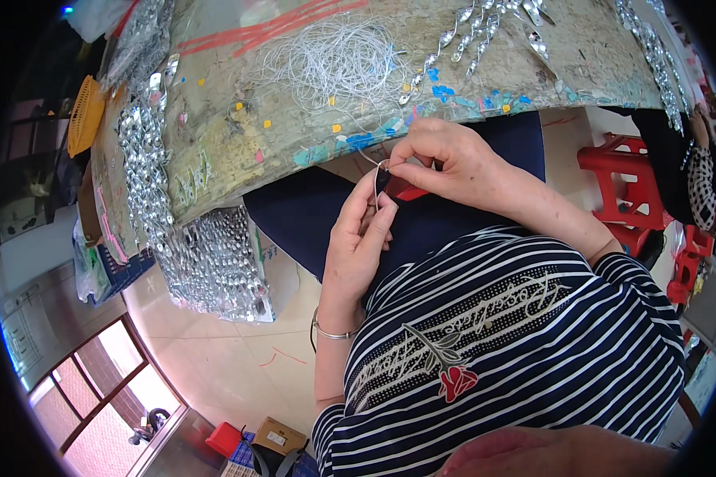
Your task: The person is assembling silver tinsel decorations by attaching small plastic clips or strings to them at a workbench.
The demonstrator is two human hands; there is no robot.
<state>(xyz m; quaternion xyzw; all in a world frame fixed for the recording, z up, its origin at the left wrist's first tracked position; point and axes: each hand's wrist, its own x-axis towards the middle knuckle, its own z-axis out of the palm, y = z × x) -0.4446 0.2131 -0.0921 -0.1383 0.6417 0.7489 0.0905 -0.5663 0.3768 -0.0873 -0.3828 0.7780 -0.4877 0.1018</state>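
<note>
Head view shows a person's two hands meeting just below the near edge of a worn bench (pixel 310 103), over a dark blue lap. Left hand (pixel 356 238) has its fingers closed on a small dark piece (pixel 383 181), and right hand (pixel 445 159) pinches a thin white wire (pixel 373 176) looped at that piece. A tangle of white string (pixel 334 60) and rows of shiny silver pieces (pixel 147 171) lie on the bench.
</note>
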